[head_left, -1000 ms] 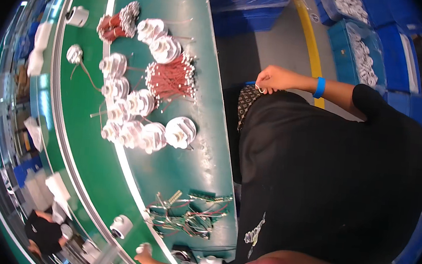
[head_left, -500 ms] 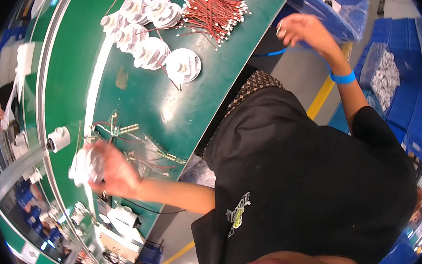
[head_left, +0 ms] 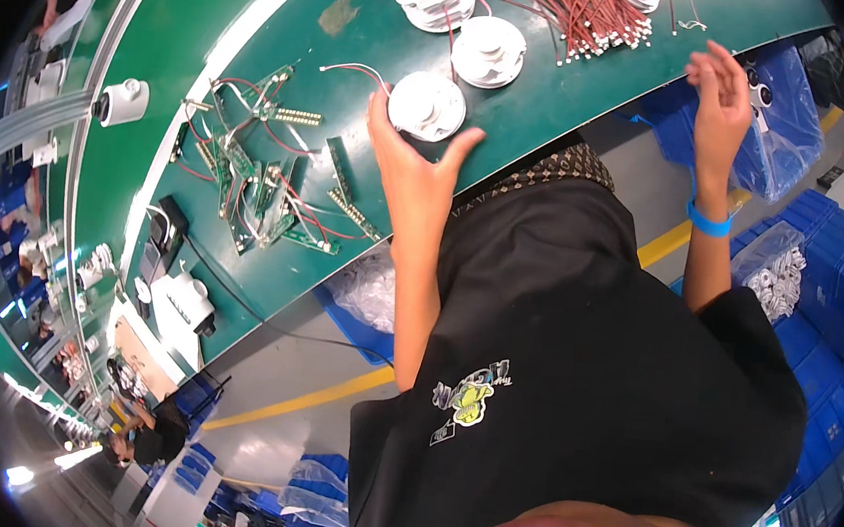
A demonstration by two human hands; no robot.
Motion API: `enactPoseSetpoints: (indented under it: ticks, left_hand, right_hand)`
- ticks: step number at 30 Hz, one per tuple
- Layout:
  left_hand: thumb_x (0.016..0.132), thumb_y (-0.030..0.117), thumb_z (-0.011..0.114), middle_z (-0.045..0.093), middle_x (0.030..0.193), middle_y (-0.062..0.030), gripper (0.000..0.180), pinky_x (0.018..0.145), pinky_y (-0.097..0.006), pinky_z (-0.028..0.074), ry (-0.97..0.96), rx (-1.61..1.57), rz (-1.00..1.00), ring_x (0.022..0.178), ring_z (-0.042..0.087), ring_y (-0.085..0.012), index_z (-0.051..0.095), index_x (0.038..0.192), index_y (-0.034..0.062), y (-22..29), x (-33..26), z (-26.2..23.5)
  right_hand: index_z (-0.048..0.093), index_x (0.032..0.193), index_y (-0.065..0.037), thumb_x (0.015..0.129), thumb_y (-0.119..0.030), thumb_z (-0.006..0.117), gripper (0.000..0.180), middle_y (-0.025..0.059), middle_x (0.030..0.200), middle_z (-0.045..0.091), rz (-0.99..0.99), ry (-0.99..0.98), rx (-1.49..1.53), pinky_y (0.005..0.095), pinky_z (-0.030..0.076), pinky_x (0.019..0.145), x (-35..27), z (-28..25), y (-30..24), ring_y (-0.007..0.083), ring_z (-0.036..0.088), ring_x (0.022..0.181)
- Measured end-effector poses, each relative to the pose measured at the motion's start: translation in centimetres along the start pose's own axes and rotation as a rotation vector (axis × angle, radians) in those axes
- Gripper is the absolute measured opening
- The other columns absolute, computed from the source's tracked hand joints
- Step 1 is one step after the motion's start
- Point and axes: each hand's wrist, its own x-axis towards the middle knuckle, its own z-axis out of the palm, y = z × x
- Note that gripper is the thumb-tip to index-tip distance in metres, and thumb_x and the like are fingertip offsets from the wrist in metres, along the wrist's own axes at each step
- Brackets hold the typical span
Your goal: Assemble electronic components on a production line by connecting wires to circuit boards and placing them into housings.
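Observation:
My left hand [head_left: 415, 168] is at a white round lamp-like housing [head_left: 427, 106] on the green bench, its thumb and fingers spread around the near rim. A gap shows by the thumb; whether a finger touches the left rim I cannot tell. A thin wire with a small connector trails from the housing. Just beyond stand more such housings [head_left: 489, 52], some cut off by the picture's edge. My right hand [head_left: 722, 99], with a blue wristband, hangs by the bench edge, fingers loosely bent and apart, nothing in them.
Red wires with white connectors [head_left: 589, 17] lie heaped at the far side. Left on the bench are tangled green circuit boards [head_left: 263, 184]. A green conveyor [head_left: 177, 26] carries a white camera-shaped unit [head_left: 123, 103]. Blue bins [head_left: 780, 124] stand beyond the bench edge.
My left hand has come from the conveyor side with a white housing, which now stands on the bench beside the others. My right hand is still empty. The view has shifted.

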Motion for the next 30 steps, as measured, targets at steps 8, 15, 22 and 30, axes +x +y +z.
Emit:
enactPoseSetpoints:
  ticks: [8, 15, 22, 30]
  left_hand:
    - [0.077, 0.02, 0.077, 0.056, 0.106, -0.0087, 0.049, 0.078, -0.037, 0.047, 0.013, 0.485, -0.212, 0.087, 0.057, -0.0237, 0.055, 0.117, 0.003, 0.6, -2.1, -9.1]
    - [0.083, 0.016, 0.069, 0.056, 0.103, -0.0072, 0.047, 0.071, -0.036, 0.048, 0.018, 0.559, -0.303, 0.078, 0.059, -0.0192, 0.05, 0.125, 0.0059, -2.0, -4.1, -8.7]
    - [0.085, 0.004, 0.059, 0.055, 0.109, -0.0122, 0.038, 0.074, -0.037, 0.049, 0.115, 0.534, -0.216, 0.084, 0.059, -0.0234, 0.052, 0.123, 0.0045, -3.6, -4.1, -9.5]
    - [0.087, 0.003, 0.061, 0.049, 0.124, -0.0155, 0.036, 0.079, -0.034, 0.049, 0.081, 0.283, -0.119, 0.103, 0.055, -0.0282, 0.057, 0.123, 0.0061, -2.5, -4.1, -9.4]
  right_hand:
    - [0.065, 0.103, 0.001, 0.1, -0.016, 0.045, 0.026, 0.0028, 0.071, 0.062, 0.193, -0.489, 0.172, 0.0224, 0.048, 0.062, -9.2, 6.3, -5.3, 0.0068, 0.056, 0.065]
    - [0.065, 0.099, 0.001, 0.079, 0.002, 0.065, 0.019, 0.0132, 0.09, 0.066, -0.576, -0.551, 0.068, 0.0336, 0.05, 0.072, -9.2, 13.1, -8.9, 0.0279, 0.062, 0.078]
    - [0.06, 0.115, -0.005, 0.08, -0.014, 0.067, 0.036, 0.0116, 0.096, 0.066, -0.573, -0.634, -0.255, 0.0394, 0.048, 0.08, -8.3, 18.7, -10.8, 0.0295, 0.061, 0.093]
    - [0.063, 0.111, -0.007, 0.08, -0.009, 0.065, 0.031, 0.0096, 0.097, 0.067, -0.601, -0.598, -0.275, 0.0398, 0.046, 0.081, -7.5, 19.7, -9.8, 0.0293, 0.061, 0.09]
